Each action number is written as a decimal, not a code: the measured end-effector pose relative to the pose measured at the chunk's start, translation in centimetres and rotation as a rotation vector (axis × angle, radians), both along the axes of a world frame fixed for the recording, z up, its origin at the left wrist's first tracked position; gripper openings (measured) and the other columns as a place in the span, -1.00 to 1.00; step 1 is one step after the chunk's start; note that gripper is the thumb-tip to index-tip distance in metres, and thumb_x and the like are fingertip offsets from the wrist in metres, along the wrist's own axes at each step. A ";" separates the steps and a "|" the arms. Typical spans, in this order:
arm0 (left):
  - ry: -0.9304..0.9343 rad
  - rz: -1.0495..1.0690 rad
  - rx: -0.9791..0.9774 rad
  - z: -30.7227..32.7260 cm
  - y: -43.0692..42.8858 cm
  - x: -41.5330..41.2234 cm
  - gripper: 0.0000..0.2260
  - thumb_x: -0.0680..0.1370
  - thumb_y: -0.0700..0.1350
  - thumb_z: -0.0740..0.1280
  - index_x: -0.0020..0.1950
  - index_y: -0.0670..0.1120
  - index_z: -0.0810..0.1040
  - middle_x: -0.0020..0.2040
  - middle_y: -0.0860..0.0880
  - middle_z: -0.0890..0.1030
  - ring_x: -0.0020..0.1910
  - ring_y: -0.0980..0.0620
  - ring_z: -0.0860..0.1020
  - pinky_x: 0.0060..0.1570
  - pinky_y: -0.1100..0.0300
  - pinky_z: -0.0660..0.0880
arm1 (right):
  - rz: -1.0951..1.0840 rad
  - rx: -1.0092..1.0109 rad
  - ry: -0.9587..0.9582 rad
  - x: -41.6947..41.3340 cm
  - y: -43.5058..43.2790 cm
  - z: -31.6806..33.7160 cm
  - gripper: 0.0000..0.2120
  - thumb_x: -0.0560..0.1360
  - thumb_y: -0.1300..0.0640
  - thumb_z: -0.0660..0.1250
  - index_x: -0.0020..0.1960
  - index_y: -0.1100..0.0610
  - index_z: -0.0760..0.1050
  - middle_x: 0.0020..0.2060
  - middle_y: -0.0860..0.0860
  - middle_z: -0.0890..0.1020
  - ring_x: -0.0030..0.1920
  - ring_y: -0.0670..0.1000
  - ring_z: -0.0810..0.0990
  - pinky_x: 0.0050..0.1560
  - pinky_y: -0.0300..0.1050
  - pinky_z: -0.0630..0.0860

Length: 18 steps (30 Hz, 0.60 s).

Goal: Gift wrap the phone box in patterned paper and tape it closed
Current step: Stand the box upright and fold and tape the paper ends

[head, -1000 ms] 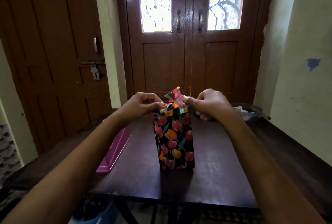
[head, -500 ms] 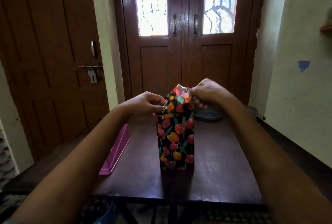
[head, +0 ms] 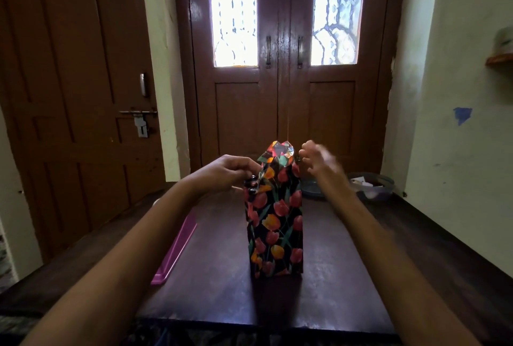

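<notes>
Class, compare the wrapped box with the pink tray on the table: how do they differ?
The wrapped box stands upright; the pink tray lies flat. The box is tulip-patterned on black; the tray is plain. The box is central; the tray left. Both rest on the table.

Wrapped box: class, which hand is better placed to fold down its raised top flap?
Right: the right hand sits beside the flap, blurred, seemingly free; the left hand pinches the wrapped box at its corner.

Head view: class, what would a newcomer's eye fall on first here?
The tulip-patterned wrapped box stands upright on the dark wooden table, bright against it. The left hand pinches its top paper, and the blurred right hand hovers beside the peak. Behind, the door panes glow.
</notes>
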<state>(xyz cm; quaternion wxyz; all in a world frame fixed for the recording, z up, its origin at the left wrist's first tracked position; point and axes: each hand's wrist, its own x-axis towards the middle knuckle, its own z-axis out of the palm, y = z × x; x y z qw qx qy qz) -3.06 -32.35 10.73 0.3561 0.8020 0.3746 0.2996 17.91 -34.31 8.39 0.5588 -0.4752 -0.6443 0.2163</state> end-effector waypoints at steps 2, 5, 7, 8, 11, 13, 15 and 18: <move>-0.029 -0.037 -0.038 0.3 -0.4 0.2 -0.78 0.62 -0.26 0.13 0.07 -0.11 0.56 -0.03 0.03 0.60 -0.09 0.19 0.60 -0.13 0.32 0.56 | 0.192 -0.058 -0.113 -1.1 -1.2 -1.7 -0.35 0.50 -0.27 -0.10 0.50 0.02 0.08 0.42 -0.09 0.22 0.42 -0.09 0.16 0.36 -0.15 0.11; -0.028 -0.074 -0.131 1.1 -0.8 0.3 -0.73 0.56 0.00 0.19 0.18 -0.02 0.57 0.12 0.01 0.61 0.12 0.10 0.57 0.09 0.09 0.54 | 0.222 -0.014 -0.139 -2.3 -1.0 -3.2 -0.28 0.43 -0.30 -0.11 0.52 -0.03 -0.07 0.52 -0.08 0.02 0.49 -0.09 0.00 0.45 -0.07 0.00; -0.048 -0.075 -0.155 1.5 -1.3 0.5 -0.66 0.46 0.14 0.24 0.15 0.06 0.59 0.19 0.05 0.58 0.23 0.07 0.50 0.18 -0.02 0.46 | 0.207 -0.025 -0.059 -2.3 -0.2 -3.2 -0.21 0.39 -0.43 -0.13 0.51 -0.07 -0.05 0.51 -0.07 0.06 0.49 -0.07 0.04 0.49 0.02 0.03; -0.035 -0.061 -0.111 1.5 -1.6 0.5 -0.65 0.45 0.18 0.29 0.14 0.05 0.60 0.19 0.06 0.58 0.23 0.07 0.50 0.19 -0.02 0.46 | 0.225 -0.041 -0.004 -2.3 0.0 -3.2 -0.15 0.34 -0.51 -0.11 0.51 -0.10 -0.03 0.51 -0.07 0.09 0.49 -0.07 0.08 0.49 0.06 0.06; 0.071 -0.017 0.174 1.1 -2.4 1.3 -0.71 0.40 0.11 0.40 0.05 0.01 0.59 0.08 0.02 0.58 0.11 0.07 0.55 0.15 0.02 0.51 | 0.311 -0.030 0.131 -2.2 0.1 -3.6 -0.26 0.43 -0.45 -0.08 0.50 -0.11 -0.01 0.51 -0.06 0.12 0.48 -0.06 0.12 0.48 0.04 0.12; 0.117 0.061 0.377 0.9 -2.6 1.9 -0.84 0.38 0.02 0.46 -0.08 0.05 0.59 -0.03 0.03 0.59 -0.01 0.08 0.57 0.06 0.03 0.56 | 0.334 -0.023 0.191 -2.4 -0.2 -3.6 -0.34 0.50 -0.34 -0.07 0.51 -0.07 -0.04 0.51 -0.03 0.12 0.48 -0.03 0.14 0.45 -0.01 0.16; 0.074 0.133 0.499 1.1 -2.5 2.2 -0.93 0.42 -0.11 0.45 -0.13 0.02 0.61 -0.18 0.04 0.64 -0.17 0.15 0.61 -0.04 0.09 0.59 | 0.330 -0.006 0.210 -2.3 -0.2 -3.6 -0.29 0.47 -0.35 -0.02 0.52 -0.08 -0.04 0.49 -0.02 0.16 0.46 -0.02 0.19 0.43 0.03 0.21; -0.030 0.232 0.609 1.8 -2.5 2.6 -0.96 0.45 -0.18 0.43 -0.13 -0.07 0.63 -0.25 -0.02 0.65 -0.24 0.11 0.62 -0.12 0.14 0.59 | 0.285 0.053 0.063 -1.7 -0.2 -3.4 -0.30 0.48 -0.25 0.09 0.52 -0.09 -0.09 0.46 -0.15 0.15 0.41 -0.16 0.18 0.35 -0.19 0.25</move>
